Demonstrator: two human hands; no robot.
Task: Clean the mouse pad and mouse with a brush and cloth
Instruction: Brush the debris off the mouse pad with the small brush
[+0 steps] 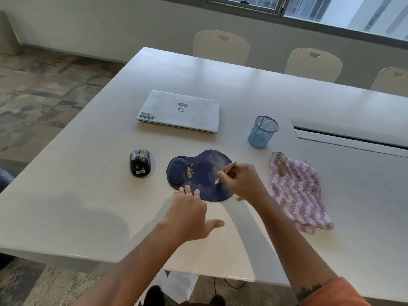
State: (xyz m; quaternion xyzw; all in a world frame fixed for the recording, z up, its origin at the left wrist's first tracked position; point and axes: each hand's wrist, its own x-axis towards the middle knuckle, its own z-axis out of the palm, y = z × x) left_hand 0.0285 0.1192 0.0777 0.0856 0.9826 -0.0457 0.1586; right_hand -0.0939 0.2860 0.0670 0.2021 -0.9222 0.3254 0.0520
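While right hand (239,181) pinches brush (225,171), tip on mouse pad (199,174), left hand (189,212) lies flat, fingers straight, pressing pad's near edge. Pad mid-surface (88,195), debris near wrist rest. Mouse (140,163) left of pad, apart, debris on top. Striped cloth (297,191) right. Laptop (180,110), mesh cup (262,131) behind.

mouse (140,163) left of mouse pad (199,174), cloth (298,189) right

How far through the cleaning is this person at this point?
Early. Nothing looks finished. In hand: the right hand works the brush on the mouse pad, steadied by the left hand; debris remains near its wrist rest. Left: the mouse carries debris, and the cloth lies unused.
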